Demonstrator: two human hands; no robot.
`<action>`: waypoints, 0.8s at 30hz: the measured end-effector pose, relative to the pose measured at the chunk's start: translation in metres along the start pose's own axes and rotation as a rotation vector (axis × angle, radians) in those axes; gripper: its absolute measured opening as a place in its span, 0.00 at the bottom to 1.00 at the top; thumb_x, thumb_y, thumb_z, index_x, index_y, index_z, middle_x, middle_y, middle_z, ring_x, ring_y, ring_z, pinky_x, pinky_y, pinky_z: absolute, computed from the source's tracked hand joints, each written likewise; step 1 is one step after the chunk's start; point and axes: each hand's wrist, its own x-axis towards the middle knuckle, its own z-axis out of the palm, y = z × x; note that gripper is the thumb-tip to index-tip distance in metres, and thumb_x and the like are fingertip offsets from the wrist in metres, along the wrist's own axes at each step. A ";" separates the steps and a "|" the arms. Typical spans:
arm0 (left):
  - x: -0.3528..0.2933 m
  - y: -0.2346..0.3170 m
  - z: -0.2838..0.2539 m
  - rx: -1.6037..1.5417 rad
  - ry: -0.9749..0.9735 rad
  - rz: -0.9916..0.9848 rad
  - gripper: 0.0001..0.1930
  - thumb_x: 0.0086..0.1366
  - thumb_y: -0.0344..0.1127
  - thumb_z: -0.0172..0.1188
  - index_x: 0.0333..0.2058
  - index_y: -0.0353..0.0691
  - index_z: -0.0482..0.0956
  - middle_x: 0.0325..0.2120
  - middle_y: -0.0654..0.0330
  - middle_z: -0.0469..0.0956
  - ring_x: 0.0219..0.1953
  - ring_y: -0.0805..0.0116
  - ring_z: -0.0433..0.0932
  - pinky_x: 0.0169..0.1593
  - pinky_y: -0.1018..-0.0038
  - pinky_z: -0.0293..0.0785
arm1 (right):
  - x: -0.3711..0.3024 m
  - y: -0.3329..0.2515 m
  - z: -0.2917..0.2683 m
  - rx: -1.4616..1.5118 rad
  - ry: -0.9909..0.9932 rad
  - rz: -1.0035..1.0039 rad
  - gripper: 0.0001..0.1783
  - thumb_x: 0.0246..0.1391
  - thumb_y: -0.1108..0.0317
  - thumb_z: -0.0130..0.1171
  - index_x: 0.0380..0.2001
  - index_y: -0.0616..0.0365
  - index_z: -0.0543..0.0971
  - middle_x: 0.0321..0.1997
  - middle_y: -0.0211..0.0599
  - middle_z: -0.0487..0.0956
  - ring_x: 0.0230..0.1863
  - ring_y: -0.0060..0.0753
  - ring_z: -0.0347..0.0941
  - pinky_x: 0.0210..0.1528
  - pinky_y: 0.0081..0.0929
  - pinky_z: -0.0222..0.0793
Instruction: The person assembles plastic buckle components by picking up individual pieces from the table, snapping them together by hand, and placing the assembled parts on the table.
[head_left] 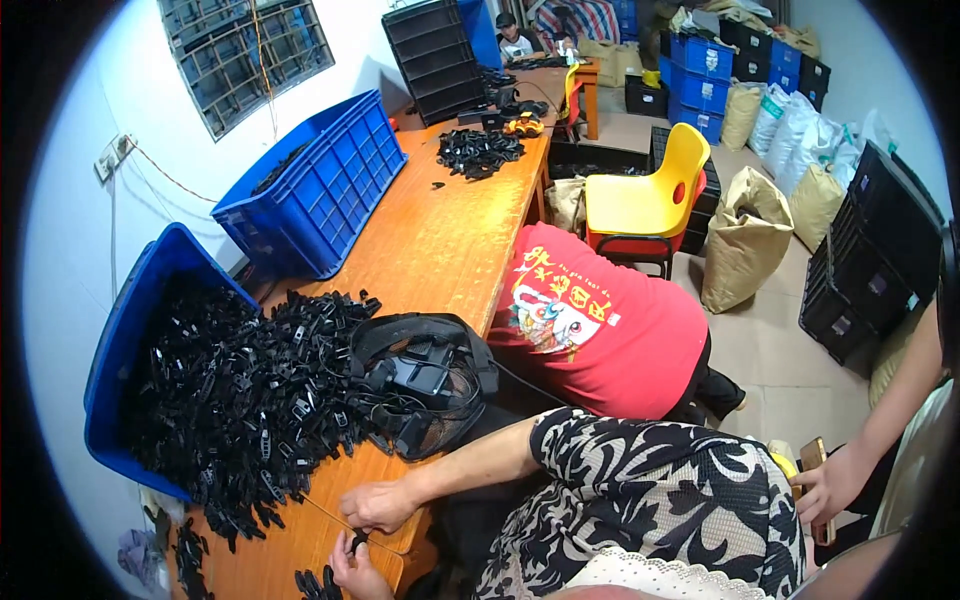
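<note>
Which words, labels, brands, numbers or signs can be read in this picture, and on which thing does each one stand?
Red shirt: large yellow characters and smaller lettering beside a cartoon print; I do not copy the wording.
Stacked blue crates: white labels, too small to read.
Black crates at the right: pale labels, too small to read.
White sacks: bluish print, too blurred to read.
I can make out no other text.
</note>
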 end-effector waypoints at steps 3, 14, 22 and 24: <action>-0.004 -0.013 -0.004 0.062 -0.017 -0.038 0.16 0.62 0.27 0.68 0.49 0.34 0.83 0.41 0.48 0.84 0.42 0.54 0.82 0.47 0.64 0.78 | 0.017 -0.007 0.018 0.002 0.031 -0.067 0.09 0.42 0.67 0.67 0.23 0.60 0.77 0.30 0.43 0.75 0.38 0.52 0.73 0.36 0.45 0.70; -0.003 -0.030 0.018 -0.120 0.008 -0.125 0.21 0.55 0.15 0.61 0.50 0.28 0.80 0.41 0.49 0.79 0.43 0.55 0.79 0.50 0.63 0.75 | -0.001 -0.014 -0.002 -0.073 0.068 -0.014 0.09 0.46 0.66 0.66 0.26 0.58 0.78 0.30 0.39 0.75 0.38 0.48 0.73 0.34 0.42 0.71; -0.001 -0.008 0.009 -0.174 -0.009 -0.030 0.17 0.63 0.23 0.66 0.51 0.30 0.81 0.43 0.49 0.85 0.44 0.59 0.83 0.50 0.67 0.78 | -0.010 -0.030 -0.014 -0.094 0.071 0.227 0.10 0.46 0.67 0.67 0.22 0.59 0.77 0.31 0.39 0.73 0.42 0.50 0.71 0.35 0.44 0.70; 0.000 -0.008 0.009 -0.176 -0.029 -0.066 0.17 0.63 0.23 0.66 0.51 0.30 0.81 0.43 0.49 0.85 0.44 0.59 0.83 0.51 0.67 0.78 | -0.012 -0.030 -0.015 -0.095 0.066 0.237 0.09 0.46 0.67 0.67 0.22 0.59 0.77 0.31 0.40 0.73 0.42 0.50 0.71 0.36 0.44 0.70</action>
